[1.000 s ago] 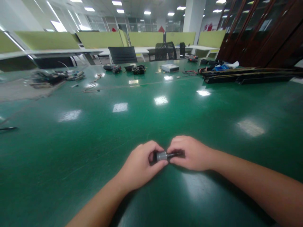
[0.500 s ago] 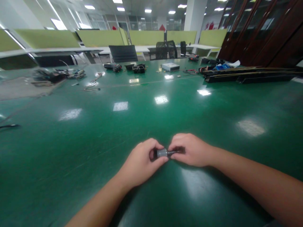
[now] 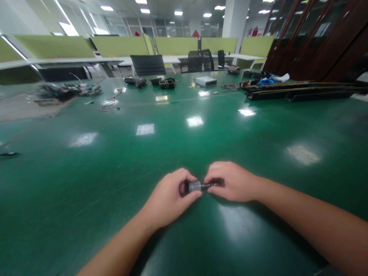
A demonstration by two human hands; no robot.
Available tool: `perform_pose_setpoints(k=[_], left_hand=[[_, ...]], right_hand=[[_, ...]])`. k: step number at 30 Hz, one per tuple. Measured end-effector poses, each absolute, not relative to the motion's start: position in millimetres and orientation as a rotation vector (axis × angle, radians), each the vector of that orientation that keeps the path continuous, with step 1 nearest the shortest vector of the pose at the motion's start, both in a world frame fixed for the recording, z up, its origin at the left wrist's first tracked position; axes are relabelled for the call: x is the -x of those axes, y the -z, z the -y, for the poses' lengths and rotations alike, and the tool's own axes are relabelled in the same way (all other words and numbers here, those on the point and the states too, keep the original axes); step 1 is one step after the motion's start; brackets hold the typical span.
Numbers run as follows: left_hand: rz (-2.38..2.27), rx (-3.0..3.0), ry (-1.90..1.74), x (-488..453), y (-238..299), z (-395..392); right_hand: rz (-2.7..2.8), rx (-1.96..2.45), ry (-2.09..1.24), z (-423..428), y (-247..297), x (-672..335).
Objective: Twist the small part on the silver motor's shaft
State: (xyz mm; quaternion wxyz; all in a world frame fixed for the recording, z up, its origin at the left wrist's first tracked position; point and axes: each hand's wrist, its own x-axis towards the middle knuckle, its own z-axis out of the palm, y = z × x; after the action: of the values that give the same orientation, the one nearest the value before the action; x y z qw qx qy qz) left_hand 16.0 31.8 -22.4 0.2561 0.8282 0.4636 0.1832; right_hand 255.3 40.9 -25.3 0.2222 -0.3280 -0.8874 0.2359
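Near the front middle of the green table, my left hand (image 3: pixel 169 197) is closed round a small grey cylinder (image 3: pixel 194 186) with a dark end. Its thumb and forefinger curl about the cylinder from the left. From the cylinder's right side a thin dark rod (image 3: pixel 206 186) runs into my right hand (image 3: pixel 227 181), whose thumb and fingers pinch it. The piece lies roughly level, just above or on the tabletop; I cannot tell which. Fingers hide the rod's far end and part of the cylinder.
Along the far side lie a power drill (image 3: pixel 135 81), black parts (image 3: pixel 163 82), a white box (image 3: pixel 206 81) and long dark strips (image 3: pixel 299 91). A heap of cables (image 3: pixel 69 91) is at the far left, with a loose cable (image 3: pixel 110 104) beside it.
The view has shifted slightly. My left hand and the grey cylinder sit a touch farther left; my right hand has hardly moved. Both grips look the same.
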Motion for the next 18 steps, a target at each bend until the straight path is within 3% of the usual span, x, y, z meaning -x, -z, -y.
perform_pose_setpoints(k=[18], left_hand=[[-1.257,-2.261,-0.499,-16.1,25.4,-32.7]], right_hand=[[2.445,1.046,-0.682,-41.4,27.0,-255.9]])
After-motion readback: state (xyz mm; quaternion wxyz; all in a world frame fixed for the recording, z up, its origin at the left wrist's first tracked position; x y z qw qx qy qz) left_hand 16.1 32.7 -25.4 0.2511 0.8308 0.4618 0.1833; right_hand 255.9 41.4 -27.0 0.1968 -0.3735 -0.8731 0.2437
